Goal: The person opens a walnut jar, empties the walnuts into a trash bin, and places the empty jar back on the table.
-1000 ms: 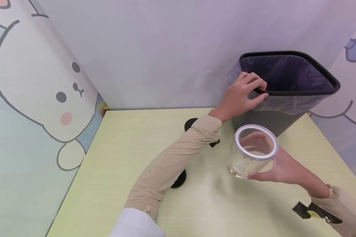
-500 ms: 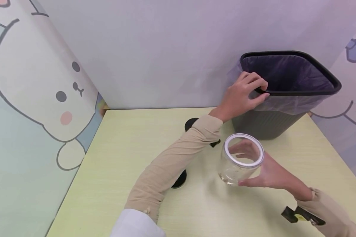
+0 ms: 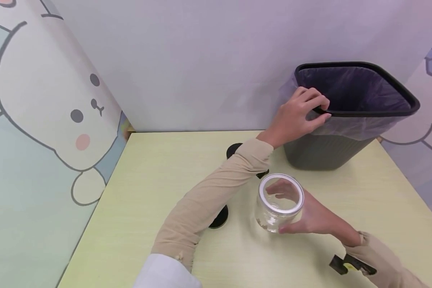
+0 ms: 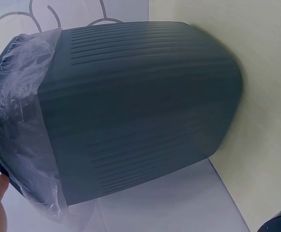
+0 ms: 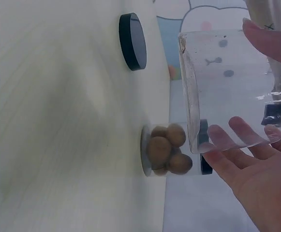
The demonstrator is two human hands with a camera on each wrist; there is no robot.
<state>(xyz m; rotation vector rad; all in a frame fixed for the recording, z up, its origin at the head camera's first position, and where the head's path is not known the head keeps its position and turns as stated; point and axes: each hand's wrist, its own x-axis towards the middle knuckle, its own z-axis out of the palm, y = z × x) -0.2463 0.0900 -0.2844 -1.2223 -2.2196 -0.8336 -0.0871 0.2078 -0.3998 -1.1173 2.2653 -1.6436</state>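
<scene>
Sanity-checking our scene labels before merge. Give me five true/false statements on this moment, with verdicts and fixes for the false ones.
1. The right grip holds a clear jar. True.
2. The left grip rests flat on the table. False: it grips the rim of the bin.
3. A black disc lies flat on the table. True.
4. The bin has no liner. False: a translucent liner is folded over its rim.
5. Round brown things sit inside the held clear jar. False: they are in a second jar, seen beyond it in the right wrist view.
</scene>
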